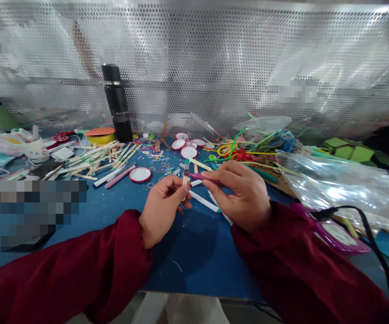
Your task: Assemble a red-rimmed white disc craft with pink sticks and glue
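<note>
Two bare hands are raised over one blue tabletop (pixel 187 270), each in a dark red sleeve (pixel 106 256). Left hand (pixel 162 207): thumb and fingers pinch one slim, pale wooden stick (pixel 185 181), held nearly upright; its upper part is banded in dark colours. Right hand (pixel 245 193): thumb and forefinger pinch one slender purple marker (pixel 201 177), held almost level, tip at the banded part of the stick; contact cannot be confirmed.

One white marker with a green end (pixel 204 202) lies on the tabletop between the hands; further pens beside the right hand are partly covered, count uncertain. Two more, one white cylindrical pen (pixel 108 177) and one pink cylindrical pen (pixel 120 177), lie side by side, left of the left hand.

One round white lid with a red rim (pixel 140 174) sits near the left hand; at least five similar discs (pixel 191 152) are grouped farther back. Small coloured rubber bands (pixel 167 165) are scattered around, too many to count.

Left rear: one heap of wooden sticks (pixel 113 155), overlapping and uncountable, and one tall black bottle (pixel 117 105), tilted in view. Right: one tangle of coloured strands (pixel 238 153) and one large clear plastic bag (pixel 343 189).
</note>
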The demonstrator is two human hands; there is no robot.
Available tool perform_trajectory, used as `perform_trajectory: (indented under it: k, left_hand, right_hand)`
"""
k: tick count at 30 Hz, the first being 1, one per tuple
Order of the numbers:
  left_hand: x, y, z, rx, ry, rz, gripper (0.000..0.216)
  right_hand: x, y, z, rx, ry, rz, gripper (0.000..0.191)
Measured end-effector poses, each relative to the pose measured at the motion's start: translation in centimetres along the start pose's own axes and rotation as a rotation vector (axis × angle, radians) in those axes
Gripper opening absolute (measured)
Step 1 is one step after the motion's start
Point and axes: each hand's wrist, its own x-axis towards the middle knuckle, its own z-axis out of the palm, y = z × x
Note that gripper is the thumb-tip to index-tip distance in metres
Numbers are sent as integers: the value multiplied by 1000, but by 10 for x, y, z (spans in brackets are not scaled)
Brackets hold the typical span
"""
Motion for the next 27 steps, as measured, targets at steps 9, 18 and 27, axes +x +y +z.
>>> perform_trajectory:
  k: [9,18,27]
  left_hand:
    - [0,0,1,-10,-6,-2,19]
    - [0,3,2,-41,15,-7,23]
    - [-2,3,2,-23,-2,6,20]
  right_hand:
    - [0,-1,0,-1,4,7,13]
    - [-1,1,-1,-4,14,30,12]
    - [-1,-2,1,13,-76,46,18]
